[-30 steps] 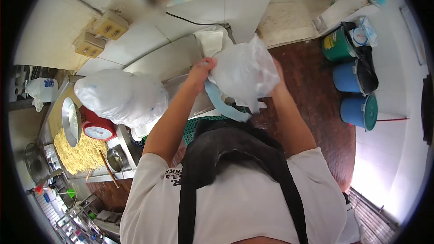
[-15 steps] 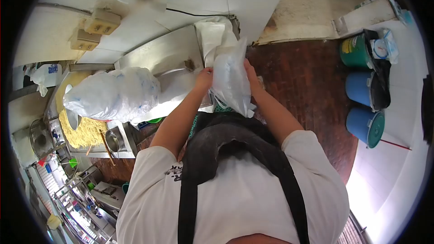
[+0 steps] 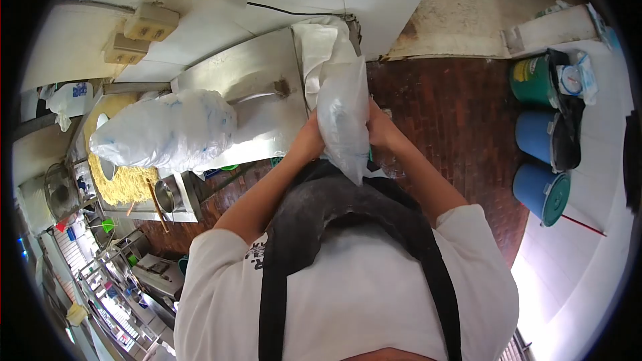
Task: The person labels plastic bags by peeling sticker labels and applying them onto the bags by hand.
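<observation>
Between my hands is a clear plastic bag (image 3: 343, 117), upright and pulled in close to my apron. My left hand (image 3: 309, 137) grips its left side, and my right hand (image 3: 378, 124) grips its right side; the fingers of both are largely hidden behind the plastic. What the bag holds, if anything, I cannot make out. Behind it, a white sheet or sack (image 3: 323, 43) hangs over the end of the metal counter (image 3: 257, 117). To the left on that counter lies a large bundle of clear plastic bags with blue print (image 3: 167, 128).
Yellow noodles (image 3: 127, 184) lie on a work surface at far left, beside a metal pot (image 3: 167, 194) and a wooden stick (image 3: 157, 206). Blue bins (image 3: 533, 137) and a green bin (image 3: 529, 80) line the right wall. Brown tiled floor (image 3: 435, 113) lies between.
The bag has come nearer my body, looking narrower and more gathered. Both hands have moved down slightly with it, and my elbows have spread a little. The camera view has shifted slightly.
</observation>
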Demonstrator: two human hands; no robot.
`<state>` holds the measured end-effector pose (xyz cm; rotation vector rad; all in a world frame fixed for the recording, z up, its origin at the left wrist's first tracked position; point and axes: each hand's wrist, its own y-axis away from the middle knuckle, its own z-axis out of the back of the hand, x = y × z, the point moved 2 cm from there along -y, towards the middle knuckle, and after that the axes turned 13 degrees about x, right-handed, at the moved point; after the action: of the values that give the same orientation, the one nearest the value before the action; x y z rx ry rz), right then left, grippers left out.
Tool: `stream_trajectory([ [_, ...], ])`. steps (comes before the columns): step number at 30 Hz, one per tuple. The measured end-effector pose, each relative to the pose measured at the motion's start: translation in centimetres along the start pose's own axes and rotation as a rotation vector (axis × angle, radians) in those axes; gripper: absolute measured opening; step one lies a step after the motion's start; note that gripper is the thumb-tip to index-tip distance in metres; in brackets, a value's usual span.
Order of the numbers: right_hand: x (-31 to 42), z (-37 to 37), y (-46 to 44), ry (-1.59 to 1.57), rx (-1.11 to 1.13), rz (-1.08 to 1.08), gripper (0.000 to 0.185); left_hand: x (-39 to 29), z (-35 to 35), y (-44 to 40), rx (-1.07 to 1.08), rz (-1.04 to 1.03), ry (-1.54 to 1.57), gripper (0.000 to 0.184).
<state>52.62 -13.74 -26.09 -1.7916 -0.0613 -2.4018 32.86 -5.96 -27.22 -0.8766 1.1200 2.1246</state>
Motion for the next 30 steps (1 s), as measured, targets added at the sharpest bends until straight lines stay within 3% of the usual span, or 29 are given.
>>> stream_trajectory([
  [2, -0.6, -0.7, -0.6, -0.209, 0.068, -0.178, 0.073, 0.6, -0.4, -1.8, -0.017, -0.159, -0.031, 0.067],
  [4, -2.3, -1.6, -0.4, -0.346, 0.057, -0.277, 0.072, 4.2, -1.1, -3.8, 0.058, -0.084, -0.021, 0.065],
  [6, -6.7, -3.3, 0.6, -0.408, -0.021, -0.289, 0.068, 5.0, -0.4, -3.5, 0.061, -0.042, 0.040, 0.062],
  [9, -7.5, -0.8, 1.4, -0.925, -0.061, -0.202, 0.057, 3.4, 3.8, 0.0, -0.098, -0.043, 0.120, 0.060],
  [11, -1.4, 3.2, 1.6, -0.451, -0.138, -0.366, 0.047, 2.9, 6.5, 3.8, -0.241, -0.102, 0.164, 0.062],
  [14, 7.3, 6.1, 0.3, -0.230, -0.441, -0.040, 0.039, -2.5, 10.8, 10.4, -0.358, -0.264, 0.272, 0.063],
  [15, 11.5, 6.1, -0.4, -0.193, -0.449, -0.011, 0.036, -4.1, 11.8, 12.2, -0.386, -0.328, 0.287, 0.063],
  [18, 20.3, 2.7, -2.3, 0.100, -0.165, 0.188, 0.032, -7.4, 13.9, 16.2, -0.371, -0.462, 0.410, 0.062],
  [20, 25.1, -1.6, -4.1, 0.161, 0.027, 0.244, 0.031, -9.4, 14.8, 18.1, -0.379, -0.565, 0.485, 0.066],
  [22, 26.0, -6.5, -5.6, 0.088, 0.025, 0.222, 0.029, -9.8, 15.7, 19.7, -0.451, -0.636, 0.392, 0.070],
  [25, 27.1, -10.6, -6.7, -0.046, 0.010, 0.101, 0.026, -9.7, 16.4, 21.8, -0.518, -0.747, 0.688, 0.065],
  [28, 28.6, -13.3, -7.3, -0.005, -0.055, 0.055, 0.020, -6.6, 16.6, 23.9, -0.564, -0.704, 0.949, 0.049],
  [29, 28.9, -14.3, -7.6, -0.002, -0.044, 0.067, 0.020, -5.8, 16.7, 25.1, -0.589, -0.652, 1.030, 0.026],
  [30, 29.0, -15.3, -7.8, -0.002, -0.031, 0.077, 0.021, -5.0, 17.2, 26.0, -0.575, -0.649, 1.010, 0.022],
])
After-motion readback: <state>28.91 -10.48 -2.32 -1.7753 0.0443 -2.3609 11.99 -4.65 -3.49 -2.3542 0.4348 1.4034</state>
